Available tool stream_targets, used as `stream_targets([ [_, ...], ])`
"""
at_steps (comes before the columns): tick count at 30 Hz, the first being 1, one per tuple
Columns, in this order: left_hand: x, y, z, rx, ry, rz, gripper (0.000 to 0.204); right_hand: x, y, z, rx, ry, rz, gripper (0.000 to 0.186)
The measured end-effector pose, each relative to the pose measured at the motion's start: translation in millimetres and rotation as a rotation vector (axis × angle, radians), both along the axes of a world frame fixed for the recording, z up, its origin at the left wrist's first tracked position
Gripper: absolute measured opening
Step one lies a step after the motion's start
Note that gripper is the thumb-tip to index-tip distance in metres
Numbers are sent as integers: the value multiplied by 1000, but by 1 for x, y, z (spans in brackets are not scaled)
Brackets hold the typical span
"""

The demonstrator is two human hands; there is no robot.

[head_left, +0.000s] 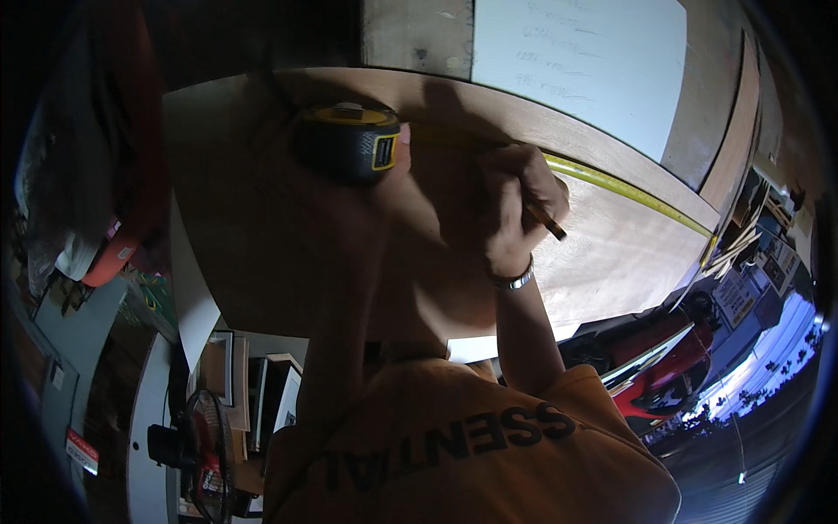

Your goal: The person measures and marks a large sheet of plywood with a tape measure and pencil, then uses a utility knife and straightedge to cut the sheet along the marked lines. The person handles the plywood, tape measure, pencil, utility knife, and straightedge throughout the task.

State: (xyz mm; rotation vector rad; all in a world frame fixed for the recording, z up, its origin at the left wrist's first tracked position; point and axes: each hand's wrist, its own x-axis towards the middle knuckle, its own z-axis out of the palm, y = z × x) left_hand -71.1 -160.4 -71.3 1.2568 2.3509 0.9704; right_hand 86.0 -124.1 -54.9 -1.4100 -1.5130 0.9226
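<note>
A black and yellow tape measure (349,144) is gripped in my left hand (345,205), which lies in deep shadow over the left part of a wooden board (602,236). Its yellow blade (624,189) runs out to the right along the board's far side, reaching the right edge. My right hand (524,196), with a metal-band watch (515,278) at the wrist, rests at the blade, closed around a pencil (547,222). The pencil's back end sticks out toward the lower right; its tip is hidden by my fingers.
Beyond the board lies a white sheet (580,70) with handwriting. A fan (205,454) stands at the lower left, near stacked boards and frames (253,384). A red vehicle (663,375) is at the right, below wood offcuts (733,253).
</note>
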Motion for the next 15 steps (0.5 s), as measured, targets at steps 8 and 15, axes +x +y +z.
stream_targets([
  [8, -3, 8, -4, 87, 158, 7, 91, 68, -46, 25, -297, 384, -124, 9],
  [15, -5, 11, 2, 214, 203, -18, 82, 135, -124, 76, -445, 346, -86, 14],
])
